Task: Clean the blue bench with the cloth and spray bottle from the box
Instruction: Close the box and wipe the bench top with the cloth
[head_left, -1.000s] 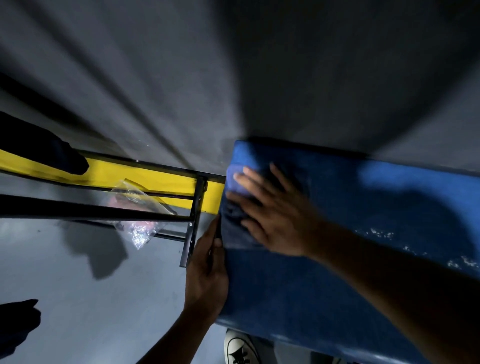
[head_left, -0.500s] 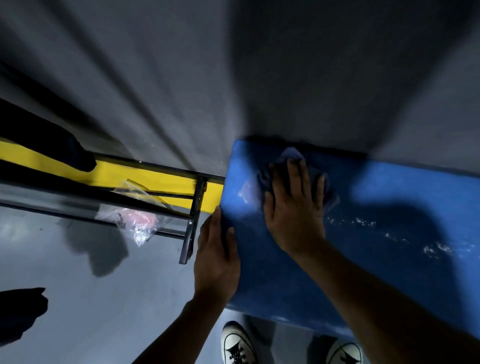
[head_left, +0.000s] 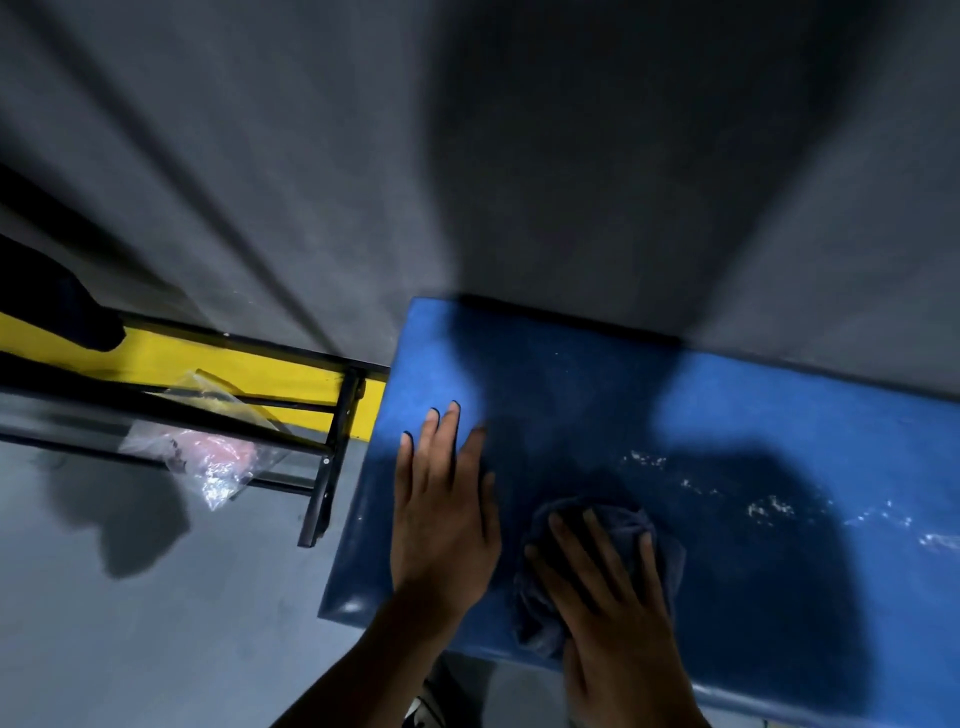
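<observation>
Cloth (head_left: 667, 564) under right hand (head_left: 618, 623) on blue bench (head_left: 779, 415), left hand (head_left: 441, 525) flat

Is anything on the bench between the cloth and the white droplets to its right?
Nothing visible. Bare bench separates the cloth under the right hand from the droplets; the left hand lies on the other side.

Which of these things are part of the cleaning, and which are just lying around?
In use: blue bench; cloth, pressed under the right hand; left hand flat on the bench.
Lying about: clear plastic bag; yellow-and-black metal frame beside the bench.
</observation>
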